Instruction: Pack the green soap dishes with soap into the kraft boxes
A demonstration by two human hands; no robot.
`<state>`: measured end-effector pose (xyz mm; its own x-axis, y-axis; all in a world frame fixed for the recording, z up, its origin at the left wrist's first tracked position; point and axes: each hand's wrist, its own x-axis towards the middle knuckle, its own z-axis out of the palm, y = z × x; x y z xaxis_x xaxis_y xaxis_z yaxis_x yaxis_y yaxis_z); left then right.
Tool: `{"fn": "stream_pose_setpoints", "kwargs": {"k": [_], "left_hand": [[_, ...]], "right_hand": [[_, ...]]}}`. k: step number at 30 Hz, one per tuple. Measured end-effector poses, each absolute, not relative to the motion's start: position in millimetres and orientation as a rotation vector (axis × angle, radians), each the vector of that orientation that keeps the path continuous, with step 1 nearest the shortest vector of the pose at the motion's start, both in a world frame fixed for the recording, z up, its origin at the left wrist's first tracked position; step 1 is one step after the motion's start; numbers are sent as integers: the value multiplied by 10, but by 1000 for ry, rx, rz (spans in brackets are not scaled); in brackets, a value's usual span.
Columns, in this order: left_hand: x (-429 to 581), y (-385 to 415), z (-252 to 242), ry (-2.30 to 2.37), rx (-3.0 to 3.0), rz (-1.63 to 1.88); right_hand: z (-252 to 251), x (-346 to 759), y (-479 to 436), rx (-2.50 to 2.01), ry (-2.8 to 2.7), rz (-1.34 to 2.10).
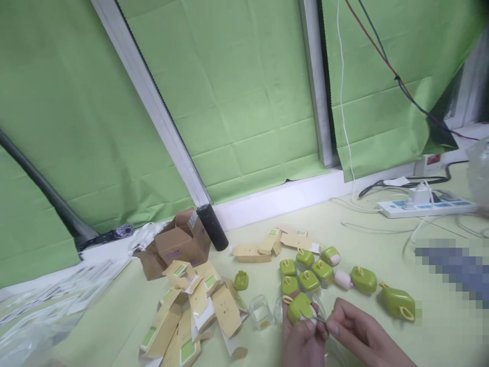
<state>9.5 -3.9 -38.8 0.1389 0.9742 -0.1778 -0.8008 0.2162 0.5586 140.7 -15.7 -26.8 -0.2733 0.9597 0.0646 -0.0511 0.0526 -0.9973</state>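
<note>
My left hand point(303, 344) is closed around a green lid-like piece point(300, 307) with a yellow loop, a white part showing at its lower edge. My right hand point(357, 329) pinches a thin dark rod point(319, 319), whose far end meets that white edge; its exact kind is unclear. Just beyond the hands stand several small containers with green lids and yellow loops point(308, 280). To their right lie a pale pink piece point(343, 280), a green-lidded piece point(363, 280) and a larger green one point(398, 302). Left of my hands is a clear cup point(260, 312).
Opened yellow cartons point(227, 311) are heaped at left, with more cartons point(252, 253) farther back. A loose green lid point(240, 280) lies between. Behind stand a brown cardboard box point(181, 244) and a black cylinder point(212, 227). A power strip point(428, 206) with cables lies back right.
</note>
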Motion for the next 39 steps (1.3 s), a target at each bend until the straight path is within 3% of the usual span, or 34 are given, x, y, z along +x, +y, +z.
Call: {"fn": "stream_pose_setpoints", "kwargs": {"k": [12, 18, 26, 39], "left_hand": [[121, -102, -341, 597, 531, 1338], [72, -28, -402, 667, 473, 1382], [204, -28, -440, 614, 473, 1475], [98, -22, -152, 696, 505, 1540]], "right_hand": [[-243, 1383, -155, -880, -1353, 1411], [-252, 1569, -28, -1219, -1674, 1074], [-106, 1509, 11, -1123, -1765, 980], [-72, 1534, 68, -1367, -1871, 648]]}}
